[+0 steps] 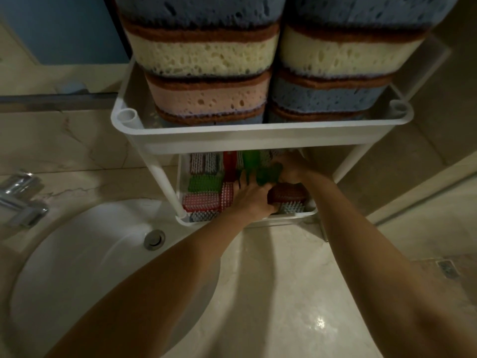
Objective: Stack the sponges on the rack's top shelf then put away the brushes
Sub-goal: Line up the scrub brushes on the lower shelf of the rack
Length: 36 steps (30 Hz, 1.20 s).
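Fingers of left hand (254,197) and right hand (291,167) clasp a translucent green brush (267,175).

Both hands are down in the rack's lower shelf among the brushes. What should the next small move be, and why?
Probably seat the green brush flat beside the dark red brush and release. The left hand and right hand both meet on it in the lower shelf, grip blurred; sponges already fill the top shelf.
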Tool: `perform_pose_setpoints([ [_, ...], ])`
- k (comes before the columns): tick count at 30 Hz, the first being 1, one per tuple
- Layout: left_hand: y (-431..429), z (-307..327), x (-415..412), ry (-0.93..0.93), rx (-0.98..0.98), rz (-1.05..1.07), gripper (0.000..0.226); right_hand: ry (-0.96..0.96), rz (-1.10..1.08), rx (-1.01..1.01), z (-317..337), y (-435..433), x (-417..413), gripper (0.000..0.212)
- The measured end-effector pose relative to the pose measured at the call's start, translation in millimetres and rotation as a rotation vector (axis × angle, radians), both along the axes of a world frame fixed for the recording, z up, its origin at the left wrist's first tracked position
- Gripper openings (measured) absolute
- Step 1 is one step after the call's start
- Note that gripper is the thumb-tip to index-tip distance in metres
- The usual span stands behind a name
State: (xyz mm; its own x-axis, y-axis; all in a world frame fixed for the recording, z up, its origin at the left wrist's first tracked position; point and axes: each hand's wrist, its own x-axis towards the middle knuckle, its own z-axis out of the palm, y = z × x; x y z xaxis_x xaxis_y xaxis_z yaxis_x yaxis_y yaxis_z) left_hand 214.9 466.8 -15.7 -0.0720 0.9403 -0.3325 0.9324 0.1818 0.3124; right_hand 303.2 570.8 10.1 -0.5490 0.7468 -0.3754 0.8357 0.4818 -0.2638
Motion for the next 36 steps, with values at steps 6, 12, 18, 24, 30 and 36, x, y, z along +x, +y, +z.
perform_pose_setpoints([
  [6,-1,4,-1,-0.035,-0.002,0.011,0.059,-0.015,0.004,0.023,1,-1,0,0.034],
  [12,-1,6,-4,-0.069,-0.034,0.0,0.058,-0.001,-0.012,0.007,0,2,-4,0.033],
  [18,-1,3,-4,-0.067,-0.042,-0.011,0.061,0.04,-0.02,-0.04,9,-1,-2,0.034],
  [24,-2,3,-3,-0.084,0.0,0.017,0.058,0.101,-0.082,-0.07,4,-7,2,0.019],
  [30,0,5,-6,-0.149,0.129,0.141,0.052,0.203,-0.201,-0.038,5,-21,7,0.025],
  [36,0,8,-7,-0.146,0.174,0.128,0.041,0.247,-0.291,0.036,0,-26,11,0.031],
])
